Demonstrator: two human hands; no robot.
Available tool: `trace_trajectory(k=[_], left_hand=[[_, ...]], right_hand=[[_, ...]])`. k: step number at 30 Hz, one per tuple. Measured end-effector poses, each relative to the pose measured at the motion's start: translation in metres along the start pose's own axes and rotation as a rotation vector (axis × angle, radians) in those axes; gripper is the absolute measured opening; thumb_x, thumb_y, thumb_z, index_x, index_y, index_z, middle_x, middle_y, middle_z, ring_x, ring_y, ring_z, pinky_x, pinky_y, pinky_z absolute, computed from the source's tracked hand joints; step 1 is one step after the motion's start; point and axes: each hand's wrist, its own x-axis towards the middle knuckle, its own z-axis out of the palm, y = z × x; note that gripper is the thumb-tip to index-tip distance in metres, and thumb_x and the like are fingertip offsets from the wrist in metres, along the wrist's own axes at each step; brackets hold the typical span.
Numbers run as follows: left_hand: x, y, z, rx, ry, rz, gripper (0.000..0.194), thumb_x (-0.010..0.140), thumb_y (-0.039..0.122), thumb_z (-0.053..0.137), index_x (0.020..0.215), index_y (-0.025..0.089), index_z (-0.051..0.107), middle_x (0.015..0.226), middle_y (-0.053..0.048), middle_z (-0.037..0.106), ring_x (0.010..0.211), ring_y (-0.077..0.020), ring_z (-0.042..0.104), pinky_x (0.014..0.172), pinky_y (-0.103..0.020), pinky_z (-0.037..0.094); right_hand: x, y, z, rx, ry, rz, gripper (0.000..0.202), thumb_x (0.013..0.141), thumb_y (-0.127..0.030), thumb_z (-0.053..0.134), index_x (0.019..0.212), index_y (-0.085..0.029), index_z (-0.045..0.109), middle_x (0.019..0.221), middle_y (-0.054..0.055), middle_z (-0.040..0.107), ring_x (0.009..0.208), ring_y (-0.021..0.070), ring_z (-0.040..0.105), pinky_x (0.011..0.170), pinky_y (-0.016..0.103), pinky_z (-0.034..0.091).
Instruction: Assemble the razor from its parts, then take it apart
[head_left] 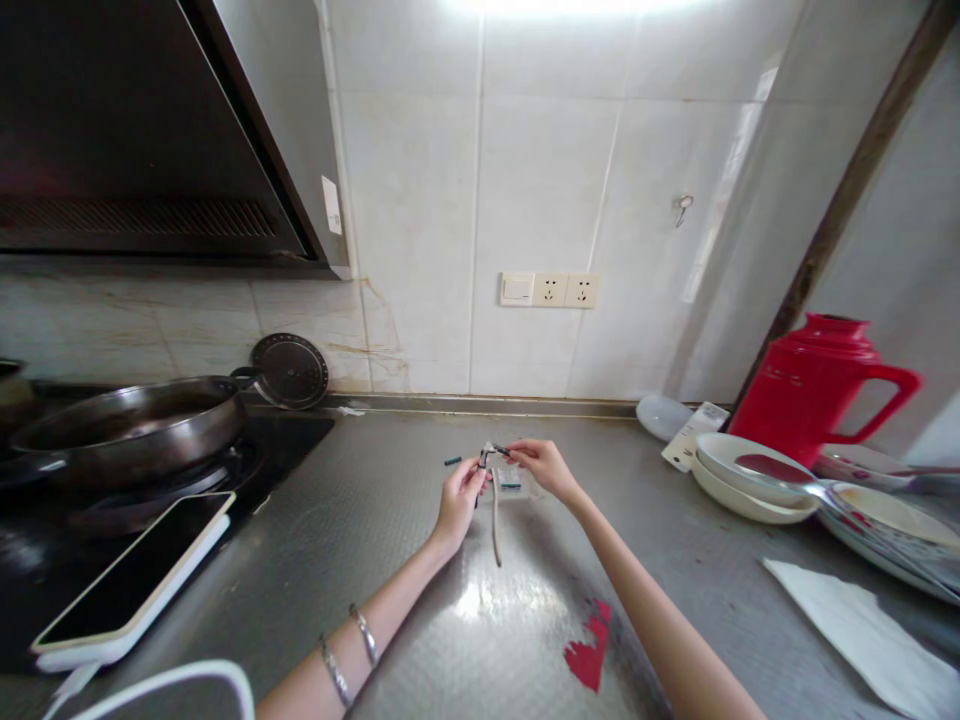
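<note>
At the centre of the steel counter, my left hand (459,500) is closed in a pinch on a small black-and-silver piece (484,458), too small to identify. My right hand (546,466) pinches a thin dark piece (501,450) that meets it from the right; I cannot tell if the two are joined. Below the fingers a thin grey cord-like strip (496,530) extends toward me. Just behind it is a small clear plastic case (511,484) with something dark inside. A short dark green stick (452,461) shows beyond my left fingers.
Left, a pan (135,425) sits on the black stove, with a phone (139,580) and white cable in front. Right are a red thermos jug (814,390), stacked bowls (750,495) and a white paper sheet (862,630). A red patch (590,648) marks the near counter.
</note>
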Motion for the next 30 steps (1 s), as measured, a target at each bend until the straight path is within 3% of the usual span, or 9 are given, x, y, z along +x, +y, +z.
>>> trace_trajectory(k=[4,12,30], left_hand=[[0.000,-0.005,0.002,-0.030,-0.017,-0.018,0.029,0.067,0.035,0.064,0.087,0.016,0.058,0.078,-0.004,0.065,0.071,-0.0162,0.059,0.064,-0.026,0.044],[0.001,-0.015,0.000,0.017,-0.069,-0.022,0.025,0.063,0.028,0.069,0.081,0.014,0.059,0.074,-0.005,0.067,0.070,-0.0170,0.061,0.067,-0.027,0.044],[0.000,-0.007,0.001,-0.031,-0.026,-0.087,0.025,0.058,0.027,0.072,0.076,0.015,0.058,0.068,-0.003,0.069,0.065,-0.0172,0.064,0.064,-0.025,0.045]], right_hand=[[-0.001,-0.009,0.001,-0.002,0.040,-0.054,0.031,0.072,-0.035,0.055,0.089,-0.013,0.068,0.078,0.009,0.070,0.074,0.0202,0.065,0.071,0.032,0.049],[-0.006,-0.027,0.003,-0.058,0.009,-0.106,0.026,0.073,-0.030,0.054,0.087,-0.015,0.069,0.079,0.007,0.071,0.075,0.0195,0.064,0.072,0.031,0.048],[-0.013,-0.044,0.007,-0.032,-0.004,-0.147,0.024,0.074,-0.029,0.054,0.085,-0.016,0.070,0.078,0.006,0.071,0.075,0.0201,0.065,0.072,0.031,0.049]])
